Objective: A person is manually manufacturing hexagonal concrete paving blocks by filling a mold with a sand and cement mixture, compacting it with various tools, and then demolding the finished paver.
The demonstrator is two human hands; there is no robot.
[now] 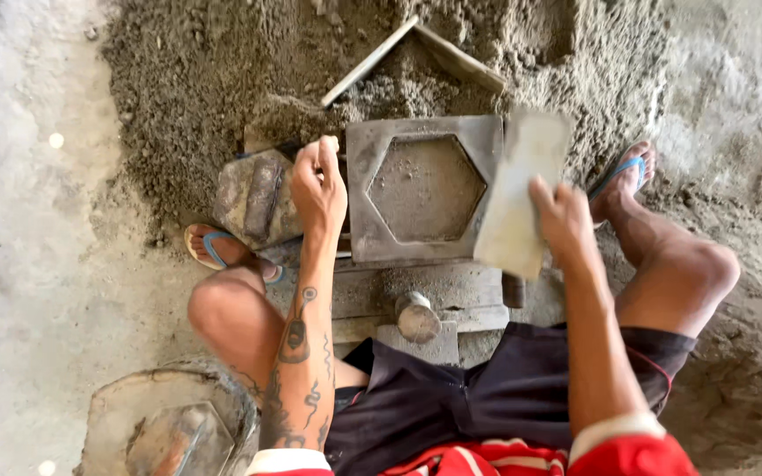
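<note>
**A:** At centre of the view, item one: square metal mould (422,189) with a hexagonal well, packed level with damp grey mix, lying flat on a low slab between the person's knees.

**B:** Hands?

**A:** Left hand (317,187), at nine o'clock of the mould, fingers curled shut in a fist by the mould's left edge; what they clasp, I cannot tell. Right hand (562,220), at three o'clock, fingers closed on a flat grey board (522,196), pinched near its lower end and tilted over the mould's right rim.

**B:** Handling notes?

**A:** Mould: likely heavy when filled, rigid, gritty; best taken by its two opposite rims, kept level, since the fill looks crumbly. Board: stiff, light, dusty, possibly slippery; hold well down its length.

**B:** Surroundings?

**A:** Sand heap (222,79) at twelve o'clock with two wooden slats (416,48) lying on it; a round metal tamper (417,317) at six o'clock; a second hexagonal mould (178,432) at seven; blue sandals (213,251) on both feet.
</note>
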